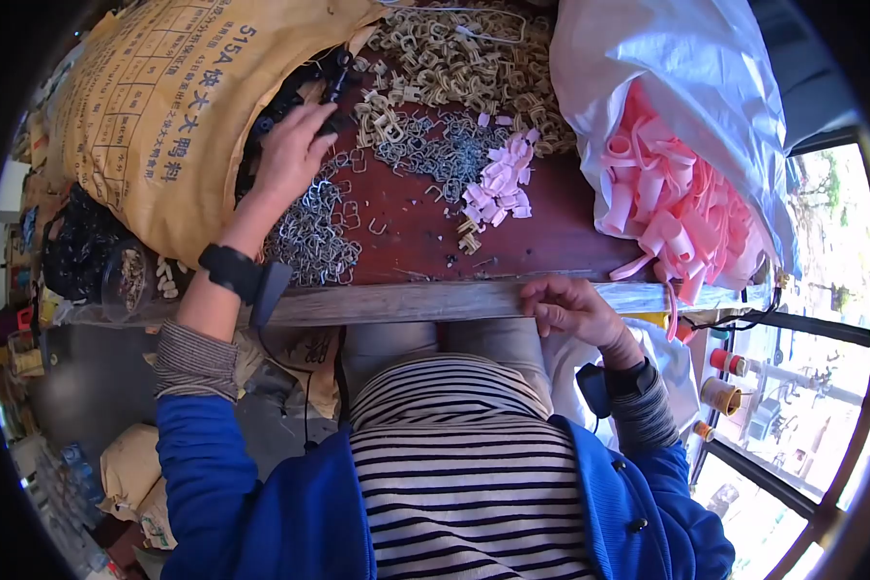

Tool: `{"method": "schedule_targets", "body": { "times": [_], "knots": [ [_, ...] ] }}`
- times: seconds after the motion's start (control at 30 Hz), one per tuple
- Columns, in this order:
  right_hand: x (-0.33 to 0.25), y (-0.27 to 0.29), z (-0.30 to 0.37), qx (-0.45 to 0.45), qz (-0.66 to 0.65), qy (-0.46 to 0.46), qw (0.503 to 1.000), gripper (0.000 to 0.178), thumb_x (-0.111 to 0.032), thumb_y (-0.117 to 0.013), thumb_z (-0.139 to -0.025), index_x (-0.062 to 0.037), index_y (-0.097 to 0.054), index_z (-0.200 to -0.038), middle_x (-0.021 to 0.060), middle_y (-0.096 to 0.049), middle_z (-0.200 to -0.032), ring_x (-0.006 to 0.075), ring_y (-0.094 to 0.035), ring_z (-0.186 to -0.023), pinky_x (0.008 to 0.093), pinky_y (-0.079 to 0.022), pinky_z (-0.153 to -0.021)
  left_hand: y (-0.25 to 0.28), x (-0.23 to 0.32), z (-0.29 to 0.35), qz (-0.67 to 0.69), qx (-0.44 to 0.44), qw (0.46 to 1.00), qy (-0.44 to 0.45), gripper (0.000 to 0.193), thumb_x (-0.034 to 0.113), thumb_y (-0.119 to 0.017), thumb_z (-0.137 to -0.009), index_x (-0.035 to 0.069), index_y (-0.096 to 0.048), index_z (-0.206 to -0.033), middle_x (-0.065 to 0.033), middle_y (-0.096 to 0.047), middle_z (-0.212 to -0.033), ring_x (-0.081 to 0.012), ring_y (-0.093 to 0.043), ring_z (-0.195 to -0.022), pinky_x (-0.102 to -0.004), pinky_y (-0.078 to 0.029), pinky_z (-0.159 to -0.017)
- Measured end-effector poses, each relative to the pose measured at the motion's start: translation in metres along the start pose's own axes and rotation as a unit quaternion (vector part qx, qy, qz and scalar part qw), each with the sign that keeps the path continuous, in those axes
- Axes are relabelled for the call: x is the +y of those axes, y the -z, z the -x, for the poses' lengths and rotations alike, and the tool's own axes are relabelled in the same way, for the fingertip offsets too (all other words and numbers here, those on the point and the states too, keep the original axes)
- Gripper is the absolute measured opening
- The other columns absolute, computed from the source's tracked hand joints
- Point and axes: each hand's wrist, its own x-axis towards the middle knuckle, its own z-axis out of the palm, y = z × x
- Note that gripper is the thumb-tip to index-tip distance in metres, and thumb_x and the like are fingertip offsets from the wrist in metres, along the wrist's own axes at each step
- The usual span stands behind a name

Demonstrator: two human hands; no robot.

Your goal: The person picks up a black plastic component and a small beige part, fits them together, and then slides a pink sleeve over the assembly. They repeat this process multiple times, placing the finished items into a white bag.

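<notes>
My left hand (295, 145) reaches into the mouth of a yellow-brown printed sack (155, 106) at the far left. Its fingers are stretched out over small black plastic parts (333, 72), touching or just above them, and the thumb stands apart. Loose metal wire loops (314, 232) lie in a heap right beside that wrist. My right hand (575, 311) rests at the table's wooden front edge (406, 304), half curled, thumb and forefinger apart. Nothing shows between its fingers, though their undersides are hidden.
Cream-coloured buckles (464, 58) are piled at the back, with more metal loops (445, 145) and pink tabs (498, 179) in front. At the right a white sack (667, 39) spills pink strap pieces (672, 193) over the edge. Thread spools (720, 394) stand below it.
</notes>
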Motion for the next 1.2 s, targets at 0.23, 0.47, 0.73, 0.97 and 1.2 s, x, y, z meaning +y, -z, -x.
{"method": "schedule_targets", "body": {
  "times": [0.23, 0.47, 0.73, 0.97, 1.2],
  "knots": [
    [-0.009, -0.018, -0.024, 0.055, 0.288, 0.055, 0.955, 0.019, -0.009, -0.056, -0.076, -0.0030, -0.052, -0.094, 0.0056, -0.054, -0.076, 0.0139, -0.051, -0.062, 0.0261, -0.043, -0.055, 0.017, 0.067, 0.064, 0.525, -0.183, 0.799, 0.228, 0.038, 0.005, -0.044, -0.079, 0.005, -0.042, -0.117, -0.0082, -0.057, -0.085, -0.0142, -0.056, -0.069, -0.0223, -0.045, -0.061],
    [-0.020, -0.046, -0.095, 0.217, 0.689, 0.272, 0.636, 0.018, -0.008, -0.058, -0.068, -0.0088, -0.055, -0.085, 0.0066, -0.052, -0.082, 0.0247, -0.049, -0.078, 0.0336, -0.037, -0.069, 0.012, 0.081, 0.082, 0.781, -0.134, 0.528, 0.306, 0.027, 0.012, -0.045, -0.083, 0.002, -0.047, -0.108, -0.0084, -0.056, -0.088, -0.0137, -0.056, -0.074, -0.0210, -0.045, -0.062],
    [-0.030, -0.031, -0.103, 0.234, 0.680, 0.256, 0.646, 0.011, -0.013, -0.057, -0.068, -0.0097, -0.055, -0.079, 0.0035, -0.052, -0.081, 0.0225, -0.048, -0.079, 0.0347, -0.035, -0.068, 0.005, 0.074, 0.080, 0.730, -0.160, 0.557, 0.362, 0.029, 0.019, -0.045, -0.085, 0.002, -0.045, -0.109, -0.0091, -0.056, -0.091, -0.0133, -0.056, -0.074, -0.0209, -0.045, -0.060],
    [-0.025, -0.028, -0.123, 0.202, 0.736, 0.201, 0.614, 0.010, -0.013, -0.057, -0.069, -0.0095, -0.054, -0.078, 0.0037, -0.048, -0.073, 0.0229, -0.048, -0.072, 0.0338, -0.037, -0.064, 0.005, 0.072, 0.073, 0.762, -0.140, 0.515, 0.366, 0.034, 0.020, -0.047, -0.084, 0.005, -0.040, -0.114, -0.0084, -0.056, -0.090, -0.0119, -0.056, -0.074, -0.0209, -0.046, -0.059],
    [-0.019, -0.023, -0.141, 0.198, 0.720, 0.181, 0.640, 0.007, -0.014, -0.055, -0.071, -0.0079, -0.051, -0.074, 0.0075, -0.048, -0.073, 0.0275, -0.051, -0.068, 0.0377, -0.040, -0.061, -0.004, 0.086, 0.073, 0.770, -0.122, 0.498, 0.379, 0.037, 0.021, -0.048, -0.083, 0.005, -0.040, -0.116, -0.0054, -0.054, -0.080, -0.0091, -0.050, -0.063, -0.0177, -0.041, -0.052]
  ]
}}
